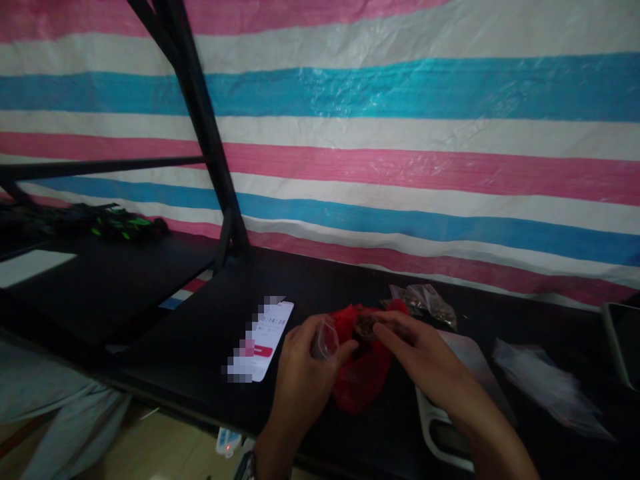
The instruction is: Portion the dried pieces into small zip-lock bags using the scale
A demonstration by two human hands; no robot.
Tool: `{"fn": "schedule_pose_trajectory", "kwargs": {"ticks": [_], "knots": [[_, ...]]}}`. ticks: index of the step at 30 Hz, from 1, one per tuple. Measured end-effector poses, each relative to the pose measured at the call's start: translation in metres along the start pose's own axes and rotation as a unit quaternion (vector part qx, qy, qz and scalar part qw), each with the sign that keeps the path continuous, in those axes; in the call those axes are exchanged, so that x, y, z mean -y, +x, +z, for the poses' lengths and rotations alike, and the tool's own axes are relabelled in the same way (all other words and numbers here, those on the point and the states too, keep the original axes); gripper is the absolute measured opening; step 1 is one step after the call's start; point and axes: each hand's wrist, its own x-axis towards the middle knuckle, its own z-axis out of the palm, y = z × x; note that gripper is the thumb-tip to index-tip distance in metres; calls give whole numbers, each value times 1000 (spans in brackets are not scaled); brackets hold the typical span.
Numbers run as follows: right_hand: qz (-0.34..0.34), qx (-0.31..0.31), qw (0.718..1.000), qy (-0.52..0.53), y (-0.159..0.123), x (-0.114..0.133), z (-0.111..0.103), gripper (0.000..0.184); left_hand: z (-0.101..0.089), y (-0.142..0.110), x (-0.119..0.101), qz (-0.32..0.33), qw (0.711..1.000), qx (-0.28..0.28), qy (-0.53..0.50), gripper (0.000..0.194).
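Note:
My left hand [305, 363] is closed on a small clear plastic bag [326, 340], held just above the black table [200, 333]. My right hand [417, 350] pinches a small brown clump [365, 325] over the mouth of a red plastic bag [363, 373] that lies between both hands. The brown clump sits right next to the clear bag's opening. Part of the red bag is hidden behind my fingers.
A phone [267, 340] with a lit screen lies left of my hands. A clear packet of brown bits [430, 303] lies behind the red bag. A white scale [445, 427] sits under my right forearm, clear bags [545, 387] to its right, a tray edge [623, 340] far right. A black frame post [205, 133] rises at left.

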Motion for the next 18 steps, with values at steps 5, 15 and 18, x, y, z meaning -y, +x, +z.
{"fn": "schedule_pose_trajectory", "kwargs": {"ticks": [5,15,18], "knots": [[2,-17,1000,-12,-6,10,14,35,2,1,-2,0,999,31,-14,12],[-28,-65,984,-166,-7,14,36,22,4,-1,-6,4,997,36,62,11],[-48,-88,965,-241,-6,16,41,24,4,-2,-6,3,995,59,86,14]]}}
